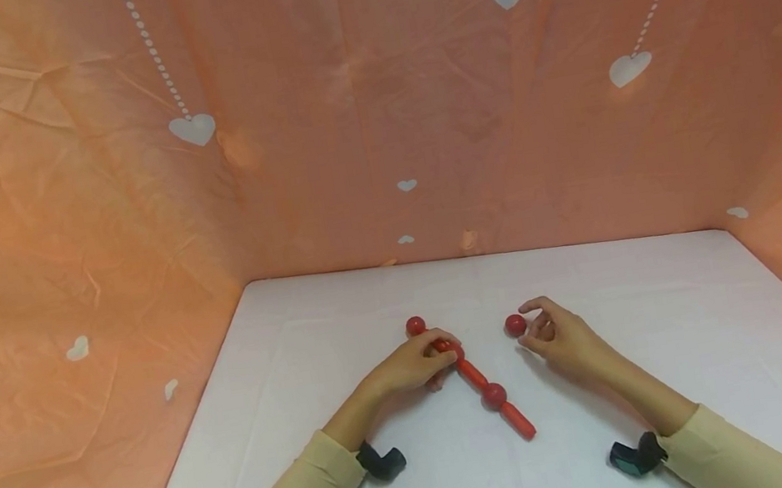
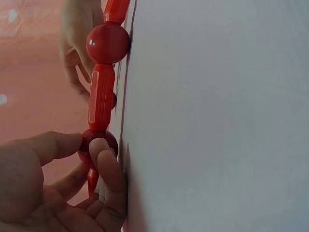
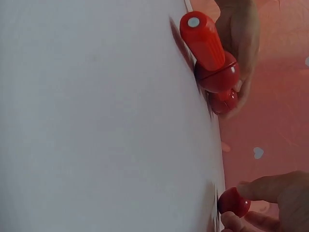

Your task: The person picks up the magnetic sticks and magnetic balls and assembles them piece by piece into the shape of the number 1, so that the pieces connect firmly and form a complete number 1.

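Note:
A chain of red balls and ribbed red rods (image 1: 473,375) lies slantwise on the white table. My left hand (image 1: 416,361) pinches one ball (image 2: 86,153) of this chain between thumb and fingers. Beyond that hand, another ball (image 1: 415,325) forms the chain's far end. The near end is a rod (image 3: 205,43) with a small silvery disc in its tip. To the right, apart from the chain, a single red ball (image 1: 515,326) sits on the table. My right hand (image 1: 560,339) has its thumb and fingertips on either side of this ball, touching it in the right wrist view.
The white table (image 1: 340,310) ends at an orange cloth backdrop (image 1: 359,131) printed with pale hearts, which also hangs at both sides. Dark wrist-worn devices sit on the left wrist (image 1: 381,461) and the right wrist (image 1: 637,456).

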Demonstrator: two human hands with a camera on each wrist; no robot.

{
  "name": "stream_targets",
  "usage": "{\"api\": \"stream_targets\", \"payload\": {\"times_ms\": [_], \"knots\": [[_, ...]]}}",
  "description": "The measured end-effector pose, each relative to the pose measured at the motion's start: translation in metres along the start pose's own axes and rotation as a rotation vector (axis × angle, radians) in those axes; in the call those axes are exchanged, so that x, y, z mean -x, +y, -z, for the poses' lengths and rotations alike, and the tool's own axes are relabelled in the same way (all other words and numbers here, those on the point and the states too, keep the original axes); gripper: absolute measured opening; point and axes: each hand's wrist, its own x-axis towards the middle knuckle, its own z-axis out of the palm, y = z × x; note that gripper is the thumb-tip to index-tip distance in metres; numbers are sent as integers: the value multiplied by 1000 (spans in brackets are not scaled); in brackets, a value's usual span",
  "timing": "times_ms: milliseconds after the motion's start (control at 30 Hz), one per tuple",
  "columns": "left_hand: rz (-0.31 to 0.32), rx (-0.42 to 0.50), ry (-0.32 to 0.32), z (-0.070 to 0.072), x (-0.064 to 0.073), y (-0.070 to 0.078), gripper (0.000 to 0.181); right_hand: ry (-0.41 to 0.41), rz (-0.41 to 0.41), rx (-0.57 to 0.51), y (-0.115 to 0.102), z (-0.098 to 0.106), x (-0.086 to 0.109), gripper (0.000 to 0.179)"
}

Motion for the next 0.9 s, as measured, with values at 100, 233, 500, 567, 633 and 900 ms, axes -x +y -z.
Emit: {"api": "stream_targets", "payload": {"times_ms": [100,233,500,567,633,900], "knots": [[6,-38,11,0,1,1,22,0,-3,9,-1,0,-1,49],[9,-96,24,0,2,1,26,-1,-4,21,-2,0,-3,51],[-23,-160,59,0,3,2,34,-6,-12,63,-5,-1,-5,51],[-39,-182,74,0,3,3,35,-8,-17,73,-5,-1,-5,50],[-49,-197,94,-1,4,4,37,-11,-18,79,-5,-1,-6,49],[-87,-292,195,-6,9,17,33,-12,-14,87,-2,-1,-8,41]]}}
